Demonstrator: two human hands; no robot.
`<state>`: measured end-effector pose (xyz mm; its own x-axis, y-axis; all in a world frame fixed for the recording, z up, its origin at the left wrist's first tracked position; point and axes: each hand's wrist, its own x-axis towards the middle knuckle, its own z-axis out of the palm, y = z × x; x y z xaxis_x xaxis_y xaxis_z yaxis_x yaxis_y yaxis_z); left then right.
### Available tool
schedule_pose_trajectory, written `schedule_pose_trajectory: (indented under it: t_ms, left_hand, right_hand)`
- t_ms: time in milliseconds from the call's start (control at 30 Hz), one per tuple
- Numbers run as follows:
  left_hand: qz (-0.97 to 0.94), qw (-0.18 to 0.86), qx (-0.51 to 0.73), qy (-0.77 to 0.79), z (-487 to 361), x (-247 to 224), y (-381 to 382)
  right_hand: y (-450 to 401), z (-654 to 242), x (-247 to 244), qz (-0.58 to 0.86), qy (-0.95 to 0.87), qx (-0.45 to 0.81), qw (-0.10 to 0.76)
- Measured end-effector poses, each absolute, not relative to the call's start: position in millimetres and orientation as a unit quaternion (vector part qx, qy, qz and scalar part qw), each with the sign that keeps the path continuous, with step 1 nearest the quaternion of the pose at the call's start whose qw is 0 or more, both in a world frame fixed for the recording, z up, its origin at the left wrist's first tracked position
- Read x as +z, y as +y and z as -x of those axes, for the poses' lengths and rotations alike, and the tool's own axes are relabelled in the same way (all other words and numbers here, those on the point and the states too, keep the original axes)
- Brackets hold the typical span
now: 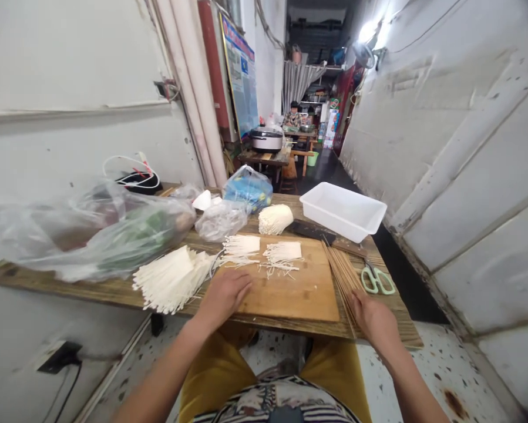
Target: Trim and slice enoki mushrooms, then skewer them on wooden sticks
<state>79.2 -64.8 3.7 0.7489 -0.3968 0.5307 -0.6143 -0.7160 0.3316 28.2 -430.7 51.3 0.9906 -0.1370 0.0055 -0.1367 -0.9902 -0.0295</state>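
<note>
My left hand (226, 294) lies palm down at the left front of the wooden cutting board (290, 296), fingers stretched out. On the board, beyond that hand, are two small bunches of enoki mushrooms, a left one (242, 247) and a right one (285, 252). A larger enoki pile (173, 279) sits left of the board. Thin wooden skewers (340, 270) lie in a bundle along the board's right edge. My right hand (373, 314) touches their near end with its fingertips; whether it grips any is hidden.
Green-handled scissors (377, 280) lie right of the skewers. Behind the board are a dark cleaver (312, 231), a rolled enoki bunch (275, 219) and a white tray (343, 210). Plastic bags (135, 235) cover the table's left. A person (293, 116) sits far back.
</note>
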Motion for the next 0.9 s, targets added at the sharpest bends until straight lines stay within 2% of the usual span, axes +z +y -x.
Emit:
schedule_pose_trajectory:
  t_ms: [200,333,433,567,733,900]
  left_hand:
    - [-0.917,0.240,0.079,-0.307,-159.1,35.8,-118.2]
    - [-0.930,0.194,-0.036,-0.309,-206.5,51.0,-164.1]
    - [-0.934,0.170,-0.079,-0.303,-232.4,53.1,-185.7]
    - [-0.937,0.157,-0.122,-0.287,-257.0,49.7,-195.0]
    - [-0.917,0.202,-0.180,-0.294,-266.2,54.2,-186.1]
    - [-0.884,0.312,-0.170,-0.305,-248.3,70.3,-163.9]
  right_hand:
    - [-419.5,7.9,43.8,0.982,-0.006,-0.040,0.183]
    - [-403.0,25.7,30.4,0.990,-0.018,0.003,0.138]
    - [-397.8,29.6,29.3,0.997,-0.008,0.030,0.075]
    - [-394.8,21.1,39.0,0.998,0.004,0.043,0.051]
    - [-388.0,2.7,48.5,0.994,0.010,0.084,0.069]
    - [-390.6,-5.5,53.6,0.990,-0.007,0.114,0.079]
